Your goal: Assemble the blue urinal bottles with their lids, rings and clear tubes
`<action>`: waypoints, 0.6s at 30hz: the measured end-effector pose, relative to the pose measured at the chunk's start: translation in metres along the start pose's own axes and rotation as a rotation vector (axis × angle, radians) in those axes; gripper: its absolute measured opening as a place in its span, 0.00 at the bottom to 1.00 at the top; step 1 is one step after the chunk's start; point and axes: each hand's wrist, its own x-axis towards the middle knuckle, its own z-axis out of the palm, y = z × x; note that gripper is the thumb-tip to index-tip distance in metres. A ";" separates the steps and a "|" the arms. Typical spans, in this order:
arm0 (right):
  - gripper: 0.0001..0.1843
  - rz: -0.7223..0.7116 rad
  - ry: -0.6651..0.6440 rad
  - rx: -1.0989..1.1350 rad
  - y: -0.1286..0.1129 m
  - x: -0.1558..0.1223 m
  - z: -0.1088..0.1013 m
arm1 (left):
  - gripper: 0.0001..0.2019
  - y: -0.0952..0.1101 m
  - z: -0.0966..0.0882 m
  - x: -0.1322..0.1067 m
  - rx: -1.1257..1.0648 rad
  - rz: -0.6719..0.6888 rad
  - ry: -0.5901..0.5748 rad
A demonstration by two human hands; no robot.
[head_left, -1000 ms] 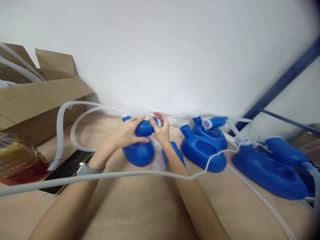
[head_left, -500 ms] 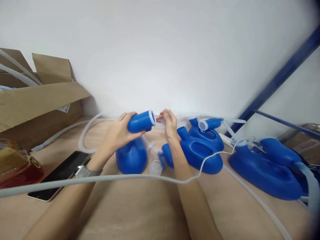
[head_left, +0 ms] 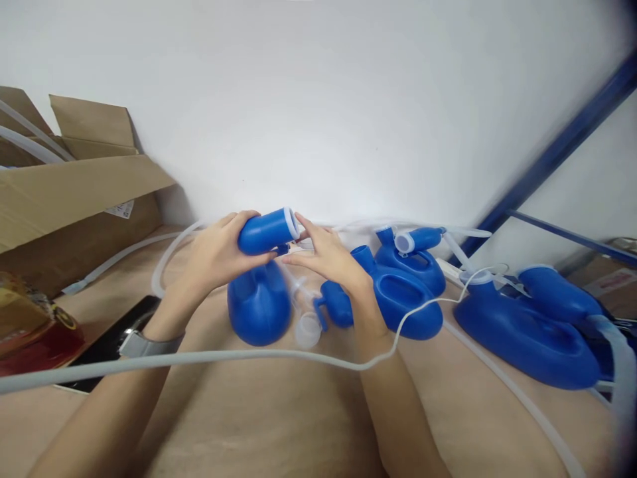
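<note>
My left hand (head_left: 219, 252) is wrapped round a blue plastic urinal cup (head_left: 266, 232), its white-rimmed mouth tilted up to the right. At that mouth is my right hand (head_left: 331, 255), thumb and forefinger spread apart; the forefinger tip is at the rim, and whether it presses on it I cannot tell. Just below the cup stands a blue urinal bottle (head_left: 261, 309). To the right of that bottle lie a translucent cap (head_left: 308, 330) and a smaller blue cup with a clip-like handle (head_left: 338, 305), partly hidden by my right wrist.
More blue urinal bottles (head_left: 408, 302) stand on the right, one large bottle (head_left: 527, 338) nearest the edge. An open cardboard box (head_left: 79, 199) with tubes is at left, near a phone (head_left: 109, 345) and a red-and-yellow package (head_left: 37, 328). A white cable (head_left: 223, 356) crosses in front of my forearms.
My left hand and the cup have shifted slightly left and up. My right hand has turned, its fingers now spread toward the cup's rim where they were bunched together before.
</note>
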 end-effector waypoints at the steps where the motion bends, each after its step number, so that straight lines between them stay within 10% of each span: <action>1: 0.21 -0.022 -0.054 -0.025 0.000 0.001 0.000 | 0.37 -0.001 -0.003 0.001 -0.026 0.009 -0.013; 2: 0.10 -0.046 -0.118 -0.035 0.001 0.001 -0.002 | 0.37 -0.002 -0.007 0.001 -0.042 0.014 -0.033; 5: 0.18 -0.071 -0.243 -0.044 0.005 -0.001 -0.019 | 0.36 -0.014 -0.023 0.001 0.045 0.002 -0.131; 11: 0.15 0.095 -0.063 -0.072 0.002 -0.019 -0.059 | 0.36 -0.037 -0.055 -0.002 0.227 -0.103 -0.140; 13: 0.29 0.068 -0.010 0.004 -0.010 -0.019 -0.056 | 0.34 -0.033 -0.055 -0.003 0.225 -0.059 -0.138; 18: 0.08 -0.107 -0.092 0.125 -0.038 -0.005 -0.023 | 0.31 -0.007 -0.037 -0.006 0.287 -0.020 -0.147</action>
